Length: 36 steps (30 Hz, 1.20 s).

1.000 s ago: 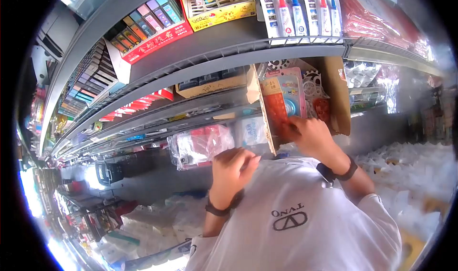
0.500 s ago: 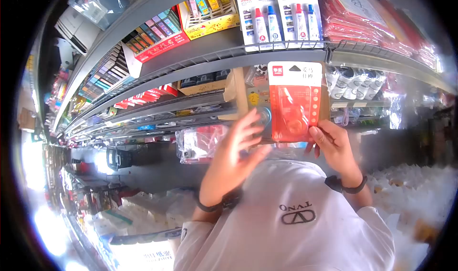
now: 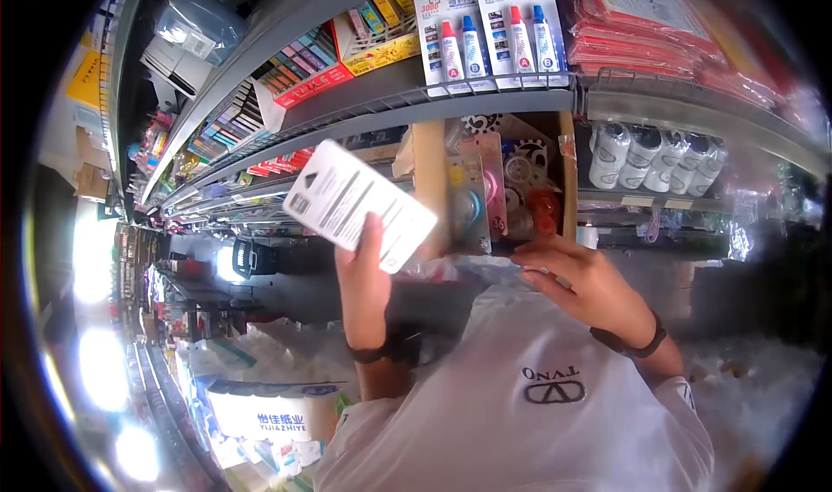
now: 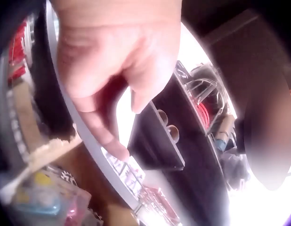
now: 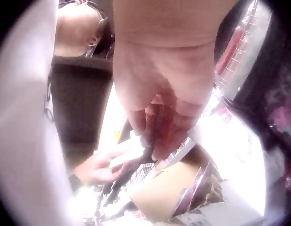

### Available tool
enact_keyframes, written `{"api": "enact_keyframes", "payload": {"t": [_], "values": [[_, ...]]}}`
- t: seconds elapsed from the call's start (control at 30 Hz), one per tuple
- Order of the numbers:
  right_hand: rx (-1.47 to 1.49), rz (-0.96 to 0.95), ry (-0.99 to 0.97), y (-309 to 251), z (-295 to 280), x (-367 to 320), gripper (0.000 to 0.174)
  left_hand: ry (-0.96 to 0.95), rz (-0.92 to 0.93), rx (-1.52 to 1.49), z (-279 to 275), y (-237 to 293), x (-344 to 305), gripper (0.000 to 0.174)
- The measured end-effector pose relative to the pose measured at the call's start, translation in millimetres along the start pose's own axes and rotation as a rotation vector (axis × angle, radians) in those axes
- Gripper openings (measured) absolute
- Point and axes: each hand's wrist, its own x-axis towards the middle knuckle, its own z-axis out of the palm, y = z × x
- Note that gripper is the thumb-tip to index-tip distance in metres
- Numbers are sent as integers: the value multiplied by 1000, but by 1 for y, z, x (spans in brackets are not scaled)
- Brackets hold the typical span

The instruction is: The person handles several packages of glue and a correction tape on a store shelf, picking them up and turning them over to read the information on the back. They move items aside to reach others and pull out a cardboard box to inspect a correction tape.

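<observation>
I see the left hand (image 3: 364,280) gripping a white pack (image 3: 360,204) by its lower edge, raised and tilted, printed back towards me. The right hand (image 3: 579,284), apart from it, hangs loose and empty just below the box (image 3: 431,180) of blister cards. Glue cards (image 3: 494,33) stand on the shelf (image 3: 485,106) above.

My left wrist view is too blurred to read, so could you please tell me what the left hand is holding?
Observer: The left hand holds a white card, its printed back facing the head camera.
Operator: Thank you; and the other hand?
Observer: The right hand hangs just below the cardboard box, fingers straight, apparently empty.
Operator: How does the card sit?
Observer: Tilted, its hang-hole end up and to the left.
</observation>
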Motion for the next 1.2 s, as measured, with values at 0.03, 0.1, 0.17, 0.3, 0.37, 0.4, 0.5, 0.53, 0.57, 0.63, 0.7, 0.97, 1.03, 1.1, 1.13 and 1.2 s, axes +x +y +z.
{"api": "enact_keyframes", "payload": {"t": [0.03,0.1,0.17,0.3,0.37,0.4,0.5,0.53,0.57,0.63,0.7,0.97,1.03,1.1,1.13,1.2], "values": [[7,21,-9,0,0,0,26,27,16,0,-4,4,-3,40],[11,72,-22,-3,2,-2,25,59,3,16,-10,4,-7,42],[-7,125,-25,-8,2,0,25,42,-41,-1,-21,-1,-5,46],[-226,42,10,-12,10,-3,21,-221,-32,-234,-16,7,4,64],[-294,49,10,-13,17,-5,21,-224,27,348,-37,1,17,67],[-329,56,11,-15,21,-4,21,-321,-16,-186,-46,-2,24,65],[-365,93,48,-19,32,3,17,-359,-167,-710,-67,3,38,66],[-372,123,60,-21,37,7,16,-327,-196,-707,-73,6,40,68],[-379,155,71,-23,43,11,15,-400,-235,-799,-79,8,42,66],[-378,232,90,-28,54,19,14,-441,-233,-705,-99,2,47,65],[-355,323,106,-28,67,27,13,-489,-230,-642,-120,-7,52,66],[-744,447,99,16,117,42,28,-519,-336,-827,-163,-21,60,71],[-748,465,115,22,126,45,31,-532,-324,-794,-171,-28,63,72],[-737,487,133,18,129,50,30,-538,-334,-816,-170,-29,64,73],[-731,499,140,17,129,52,30,-533,-349,-835,-167,-28,63,74],[-670,468,149,13,123,52,28,-519,-384,-870,-162,-27,61,75]]}}
